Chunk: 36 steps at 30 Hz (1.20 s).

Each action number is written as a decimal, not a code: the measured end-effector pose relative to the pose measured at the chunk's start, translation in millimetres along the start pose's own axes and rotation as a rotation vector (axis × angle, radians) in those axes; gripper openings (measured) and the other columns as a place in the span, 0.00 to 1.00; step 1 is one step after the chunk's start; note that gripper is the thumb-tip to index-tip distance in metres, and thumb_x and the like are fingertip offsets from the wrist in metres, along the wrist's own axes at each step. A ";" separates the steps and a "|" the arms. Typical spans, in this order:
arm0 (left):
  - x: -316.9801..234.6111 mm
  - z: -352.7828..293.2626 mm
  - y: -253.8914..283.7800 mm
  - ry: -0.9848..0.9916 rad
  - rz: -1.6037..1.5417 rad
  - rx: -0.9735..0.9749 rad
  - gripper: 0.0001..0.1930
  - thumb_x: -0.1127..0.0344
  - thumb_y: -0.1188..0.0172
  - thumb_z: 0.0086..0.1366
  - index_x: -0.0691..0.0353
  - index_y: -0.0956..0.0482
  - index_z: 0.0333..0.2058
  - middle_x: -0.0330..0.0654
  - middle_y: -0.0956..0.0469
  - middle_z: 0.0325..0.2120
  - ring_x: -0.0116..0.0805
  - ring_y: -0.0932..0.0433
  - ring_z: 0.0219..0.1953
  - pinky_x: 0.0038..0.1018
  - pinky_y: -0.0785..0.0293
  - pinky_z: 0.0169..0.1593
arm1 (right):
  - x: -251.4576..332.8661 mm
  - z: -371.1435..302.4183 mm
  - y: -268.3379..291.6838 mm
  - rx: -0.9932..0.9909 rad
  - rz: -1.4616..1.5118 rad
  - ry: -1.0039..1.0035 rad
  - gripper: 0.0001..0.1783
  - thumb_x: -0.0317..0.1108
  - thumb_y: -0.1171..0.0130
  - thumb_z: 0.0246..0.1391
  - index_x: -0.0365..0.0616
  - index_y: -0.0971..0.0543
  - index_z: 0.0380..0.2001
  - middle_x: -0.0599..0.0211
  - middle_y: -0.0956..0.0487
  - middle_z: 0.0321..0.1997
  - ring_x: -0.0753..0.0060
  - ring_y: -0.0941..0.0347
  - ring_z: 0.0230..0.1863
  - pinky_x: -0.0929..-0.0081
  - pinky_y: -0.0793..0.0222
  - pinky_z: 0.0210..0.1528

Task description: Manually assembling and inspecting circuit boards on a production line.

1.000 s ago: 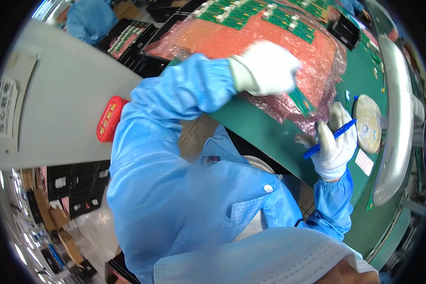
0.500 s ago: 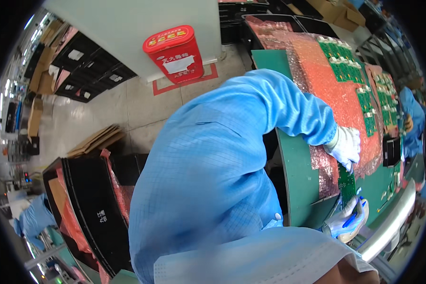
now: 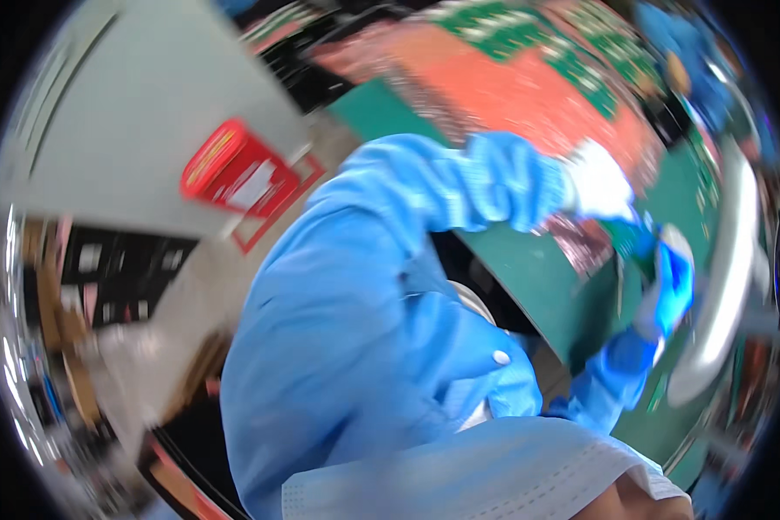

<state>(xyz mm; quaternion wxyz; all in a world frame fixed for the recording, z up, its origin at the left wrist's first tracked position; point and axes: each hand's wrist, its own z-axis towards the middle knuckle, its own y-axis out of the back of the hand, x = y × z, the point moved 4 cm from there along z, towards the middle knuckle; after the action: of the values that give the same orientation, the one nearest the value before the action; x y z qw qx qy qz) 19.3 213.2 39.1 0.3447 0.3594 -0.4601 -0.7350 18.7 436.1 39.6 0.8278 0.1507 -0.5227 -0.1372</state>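
Note:
A narrow green circuit board (image 3: 626, 236) is held between my two gloved hands above the green table mat. My left hand (image 3: 600, 184), in a white glove, is closed on the board's far end. My right hand (image 3: 670, 273), in a white glove with blue patches, is closed around the near end; its fingers are smeared by motion. Something blue lies by its fingertips, too blurred to name. Pink bubble wrap (image 3: 511, 91) is spread over the table beyond my left hand, with rows of green circuit boards (image 3: 494, 28) on it.
Green table mat (image 3: 529, 273) extends beneath my hands. A curved pale bar (image 3: 728, 286) stands right of my right hand. A small black box (image 3: 667, 120) sits at the wrap's right edge. A red bin (image 3: 244, 173) stands by the pale wall. Another person's blue sleeve (image 3: 689, 65) is far right.
My view has turned, so the table and red bin appear rotated. My right hand has come up beside my left, and the board between them now shows less of its length.

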 end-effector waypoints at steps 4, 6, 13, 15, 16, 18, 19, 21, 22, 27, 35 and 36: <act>-5.8 9.6 -1.2 0.075 0.105 0.090 0.22 0.42 0.49 0.64 0.50 0.15 0.28 0.41 0.17 0.23 0.43 0.17 0.27 0.44 0.29 0.25 | -23.8 -1.2 2.8 -0.101 -0.016 -0.066 0.07 0.26 0.36 0.52 0.37 0.19 0.35 0.61 0.18 0.43 0.68 0.24 0.48 0.71 0.31 0.54; -17.2 22.1 -15.0 0.072 0.220 0.116 0.20 0.45 0.49 0.65 0.52 0.15 0.29 0.43 0.17 0.23 0.44 0.16 0.28 0.45 0.26 0.28 | -10.6 -4.8 -5.8 -0.053 -0.323 -0.128 0.07 0.30 0.33 0.50 0.39 0.20 0.30 0.60 0.18 0.33 0.66 0.22 0.35 0.70 0.28 0.42; -19.9 39.8 -14.2 0.090 0.244 0.249 0.10 0.58 0.42 0.58 0.51 0.14 0.32 0.39 0.16 0.27 0.42 0.16 0.31 0.45 0.28 0.29 | 11.7 -19.0 -20.5 -0.165 -0.525 0.204 0.10 0.32 0.33 0.53 0.42 0.26 0.28 0.54 0.23 0.21 0.56 0.24 0.21 0.67 0.29 0.27; -25.2 43.3 -17.2 0.094 0.267 0.254 0.08 0.60 0.39 0.56 0.50 0.14 0.33 0.39 0.16 0.27 0.43 0.16 0.32 0.45 0.27 0.29 | 17.8 -22.5 -27.9 -0.167 -0.538 0.247 0.10 0.32 0.33 0.53 0.42 0.26 0.27 0.54 0.24 0.21 0.56 0.24 0.21 0.67 0.29 0.27; -28.0 45.6 -18.8 0.077 0.303 0.318 0.10 0.61 0.37 0.54 0.50 0.13 0.34 0.37 0.15 0.28 0.41 0.16 0.33 0.45 0.27 0.30 | 20.8 -24.4 -30.4 -0.175 -0.552 0.293 0.10 0.31 0.34 0.53 0.42 0.26 0.27 0.53 0.24 0.21 0.55 0.24 0.21 0.66 0.30 0.27; -31.3 54.6 -20.6 0.125 0.307 0.380 0.11 0.61 0.37 0.53 0.50 0.13 0.36 0.37 0.15 0.29 0.40 0.16 0.34 0.44 0.27 0.30 | 20.9 -27.2 -31.2 -0.148 -0.593 0.280 0.09 0.30 0.35 0.54 0.43 0.26 0.27 0.52 0.25 0.21 0.56 0.24 0.22 0.67 0.30 0.26; -27.8 57.6 -24.2 0.171 0.314 0.435 0.12 0.60 0.37 0.53 0.49 0.13 0.37 0.36 0.15 0.30 0.40 0.16 0.34 0.44 0.27 0.31 | 25.7 -29.9 -30.0 -0.171 -0.597 0.319 0.09 0.29 0.35 0.54 0.43 0.26 0.27 0.52 0.25 0.22 0.55 0.25 0.22 0.67 0.30 0.26; 16.4 72.9 -43.9 0.206 0.345 0.375 0.12 0.60 0.38 0.56 0.52 0.13 0.38 0.42 0.15 0.36 0.44 0.16 0.39 0.46 0.23 0.36 | 44.1 -40.2 -22.8 -0.227 -0.594 0.407 0.09 0.28 0.34 0.53 0.42 0.25 0.27 0.56 0.25 0.21 0.60 0.26 0.21 0.69 0.30 0.26; 39.9 72.6 -49.4 0.205 0.305 0.340 0.11 0.60 0.39 0.57 0.55 0.13 0.37 0.47 0.16 0.37 0.49 0.17 0.41 0.47 0.22 0.39 | 52.4 -45.5 -18.7 -0.254 -0.494 0.444 0.09 0.28 0.33 0.53 0.41 0.25 0.27 0.58 0.25 0.20 0.65 0.26 0.21 0.70 0.30 0.26; 60.0 56.2 -41.6 0.134 0.362 0.114 0.22 0.44 0.50 0.66 0.52 0.18 0.46 0.45 0.17 0.39 0.48 0.19 0.44 0.46 0.24 0.46 | 18.2 -36.4 9.3 -0.184 -0.011 0.013 0.06 0.26 0.35 0.55 0.37 0.21 0.35 0.62 0.23 0.33 0.71 0.26 0.36 0.75 0.30 0.43; 22.3 16.2 -33.4 -0.440 -0.218 -0.891 0.22 0.64 0.38 0.60 0.59 0.24 0.54 0.51 0.21 0.46 0.45 0.20 0.40 0.36 0.23 0.43 | -21.8 -41.2 31.2 -0.077 -0.101 0.198 0.27 0.14 0.39 0.41 0.43 0.20 0.49 0.57 0.24 0.43 0.55 0.25 0.45 0.59 0.31 0.62; 12.4 15.3 -35.4 -0.124 -0.163 -0.629 0.20 0.49 0.49 0.70 0.57 0.22 0.50 0.44 0.19 0.39 0.39 0.18 0.36 0.34 0.23 0.38 | -32.5 -45.0 32.6 -0.070 -0.155 0.243 0.28 0.13 0.38 0.40 0.41 0.21 0.48 0.56 0.24 0.44 0.54 0.25 0.45 0.60 0.29 0.59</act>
<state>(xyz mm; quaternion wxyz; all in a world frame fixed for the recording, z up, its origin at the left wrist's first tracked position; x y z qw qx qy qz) -6.1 221.4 8.6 0.3500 0.2254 -0.2004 -0.8869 48.3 483.2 7.2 0.8767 0.1771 -0.4004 -0.1993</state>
